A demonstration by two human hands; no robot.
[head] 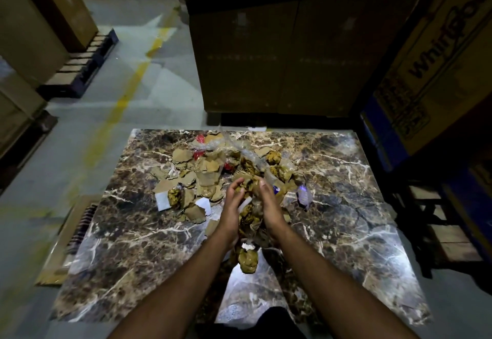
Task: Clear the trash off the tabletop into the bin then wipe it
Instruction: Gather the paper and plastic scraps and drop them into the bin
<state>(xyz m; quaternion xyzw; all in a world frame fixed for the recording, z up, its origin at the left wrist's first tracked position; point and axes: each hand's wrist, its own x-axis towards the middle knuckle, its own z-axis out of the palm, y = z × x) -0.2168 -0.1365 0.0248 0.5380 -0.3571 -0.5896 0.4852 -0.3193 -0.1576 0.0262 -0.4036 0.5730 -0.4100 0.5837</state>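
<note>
At the far left of the frame, stacked cardboard boxes [40, 19] stand on a dark pallet [85, 64], and a yellow floor line [127, 91] runs diagonally down the concrete. A flat piece of cardboard [57, 253] lies on the floor at lower left, tucked partly under the tabletop's left edge.

The marble-patterned tabletop [359, 219] fills the lower middle of the frame. On its upper centre lies the trash pile [202, 176]: torn brown cardboard scraps, white paper bits, crumpled clear plastic, red wrappers and yellowish wads, spread loosely left of the hands. No bin can be made out.

The left hand [231, 213] and the right hand [267, 205] face each other at the middle of the frame, palms inward and fingers gently curved, cupping a bundle of trash [247, 219] pressed between them; a crumpled brown wad [249, 260] hangs below the wrists. A purple-and-white wrapper [303, 197] lies on the table just right of the right hand.

A large dark carton [279, 59] looms beyond the table's far edge. At the upper right leans a printed appliance box [436, 67], and below it a dark wooden frame [426, 219] stands close to the table's right side.
</note>
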